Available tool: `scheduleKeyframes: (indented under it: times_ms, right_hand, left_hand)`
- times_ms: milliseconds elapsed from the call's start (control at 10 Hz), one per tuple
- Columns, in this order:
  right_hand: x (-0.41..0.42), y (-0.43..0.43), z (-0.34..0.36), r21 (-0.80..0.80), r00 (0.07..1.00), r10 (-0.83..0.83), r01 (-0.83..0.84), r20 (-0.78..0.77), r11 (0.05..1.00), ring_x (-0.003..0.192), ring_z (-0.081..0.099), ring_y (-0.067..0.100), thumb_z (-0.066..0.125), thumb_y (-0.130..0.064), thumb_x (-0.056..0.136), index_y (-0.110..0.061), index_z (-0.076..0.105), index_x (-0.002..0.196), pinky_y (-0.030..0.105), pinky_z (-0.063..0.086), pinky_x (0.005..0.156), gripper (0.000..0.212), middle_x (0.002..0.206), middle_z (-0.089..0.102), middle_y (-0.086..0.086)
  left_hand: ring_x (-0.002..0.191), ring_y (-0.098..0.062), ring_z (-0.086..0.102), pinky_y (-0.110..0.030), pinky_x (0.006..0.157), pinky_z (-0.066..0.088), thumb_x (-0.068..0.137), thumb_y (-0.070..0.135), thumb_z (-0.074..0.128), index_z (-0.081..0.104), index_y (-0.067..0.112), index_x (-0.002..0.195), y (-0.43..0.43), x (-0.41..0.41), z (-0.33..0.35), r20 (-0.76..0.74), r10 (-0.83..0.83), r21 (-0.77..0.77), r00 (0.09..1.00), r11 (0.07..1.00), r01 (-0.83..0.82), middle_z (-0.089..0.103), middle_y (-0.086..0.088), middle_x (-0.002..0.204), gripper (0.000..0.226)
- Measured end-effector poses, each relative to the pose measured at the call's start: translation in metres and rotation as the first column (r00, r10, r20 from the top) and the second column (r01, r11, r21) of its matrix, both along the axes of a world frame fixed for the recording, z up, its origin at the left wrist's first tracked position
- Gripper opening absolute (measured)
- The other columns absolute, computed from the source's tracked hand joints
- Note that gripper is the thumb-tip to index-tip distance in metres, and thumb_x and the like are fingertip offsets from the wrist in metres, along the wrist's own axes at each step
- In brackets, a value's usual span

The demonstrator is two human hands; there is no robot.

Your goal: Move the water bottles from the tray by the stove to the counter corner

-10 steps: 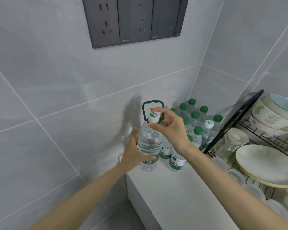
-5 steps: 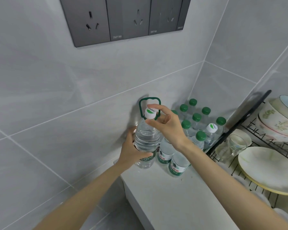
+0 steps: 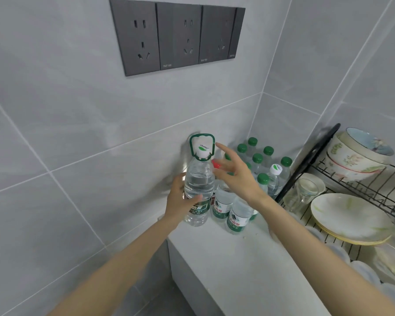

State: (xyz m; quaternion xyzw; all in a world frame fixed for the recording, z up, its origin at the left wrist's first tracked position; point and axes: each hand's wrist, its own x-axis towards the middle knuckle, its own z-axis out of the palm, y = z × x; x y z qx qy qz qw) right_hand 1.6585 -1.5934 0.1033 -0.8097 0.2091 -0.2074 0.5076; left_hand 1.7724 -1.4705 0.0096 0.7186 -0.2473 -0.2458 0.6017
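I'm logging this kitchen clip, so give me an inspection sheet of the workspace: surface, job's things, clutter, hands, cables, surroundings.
Surface: pale counter, bare in front, bottles packed into its far corner.
Job's things: large bottle with green carry handle stands upright at the counter's left edge; small bottles, mostly green-capped, clustered behind and beside it.
Clutter: dish rack at right holding bowls, plates and a glass cup.
Hands: left hand wraps the large bottle's body; right hand open, fingers spread, beside the cap.
Cables: nothing seen.
Surroundings: grey tiled walls; dark wall sockets, nothing plugged in.
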Motion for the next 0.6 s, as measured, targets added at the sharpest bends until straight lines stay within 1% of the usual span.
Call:
scheduleKeyframes:
  times_ms: [100,200,300,400,500,600]
  right_hand:
    - [-0.024,0.013,0.003,-0.004,1.000,-0.021,0.021,-0.004,1.000,0.102,0.061,-0.008,0.066,-0.016,0.089,-0.040,0.039,0.140,0.023,0.053,0.092,0.063,0.123,0.063,-0.006]
    - [-0.052,0.035,0.012,0.048,0.999,-0.051,0.050,0.012,0.998,0.094,0.065,-0.008,0.064,-0.010,0.090,-0.032,0.041,0.141,0.012,0.053,0.081,0.060,0.112,0.063,-0.015]
    - [-0.086,0.066,0.016,0.052,0.993,-0.110,0.108,0.030,0.993,0.111,0.062,0.005,0.066,-0.016,0.089,-0.034,0.044,0.137,0.018,0.050,0.081,0.056,0.126,0.061,-0.005]
    - [-0.118,0.094,0.024,0.058,0.985,-0.169,0.167,0.023,0.984,0.109,0.064,0.012,0.067,-0.021,0.089,-0.034,0.045,0.137,0.026,0.046,0.082,0.054,0.132,0.059,-0.001]
    - [-0.152,0.125,0.034,0.053,0.975,-0.217,0.215,0.053,0.975,0.110,0.064,0.013,0.066,-0.017,0.090,-0.028,0.045,0.138,0.029,0.051,0.083,0.054,0.133,0.059,0.003]
    - [-0.181,0.156,0.050,0.042,0.959,-0.270,0.268,0.083,0.963,0.114,0.061,0.011,0.065,-0.015,0.090,-0.025,0.045,0.138,0.035,0.052,0.094,0.053,0.133,0.059,0.004]
  left_hand:
    - [0.117,-0.020,0.057,-0.040,0.102,0.046,0.080,0.003,0.073,0.045,0.024,0.127,0.014,-0.005,0.013,-0.079,0.043,-0.054,0.996,0.997,-0.047,0.057,-0.001,0.128,0.058]
    - [0.114,-0.020,0.060,-0.044,0.102,0.046,0.082,0.007,0.071,0.048,0.023,0.125,0.031,-0.014,0.028,-0.083,0.012,-0.057,0.996,0.998,-0.017,0.057,-0.006,0.131,0.052]
    - [0.116,-0.020,0.059,-0.032,0.096,0.047,0.087,0.007,0.065,0.049,0.026,0.127,0.056,-0.035,0.049,-0.027,-0.073,-0.063,0.997,0.995,0.071,0.056,-0.005,0.134,0.047]
    - [0.119,-0.019,0.057,-0.034,0.101,0.045,0.089,0.008,0.061,0.049,0.025,0.135,0.080,-0.053,0.074,0.024,-0.140,-0.051,0.990,0.989,0.141,0.054,-0.004,0.138,0.050]
    - [0.123,-0.015,0.053,-0.035,0.106,0.042,0.091,0.010,0.057,0.048,0.025,0.138,0.107,-0.076,0.098,0.090,-0.181,-0.059,0.979,0.981,0.186,0.053,-0.002,0.138,0.050]
    - [0.119,-0.012,0.052,-0.032,0.101,0.044,0.094,0.011,0.053,0.048,0.026,0.137,0.132,-0.100,0.125,0.125,-0.211,-0.093,0.970,0.970,0.223,0.052,-0.002,0.138,0.046]
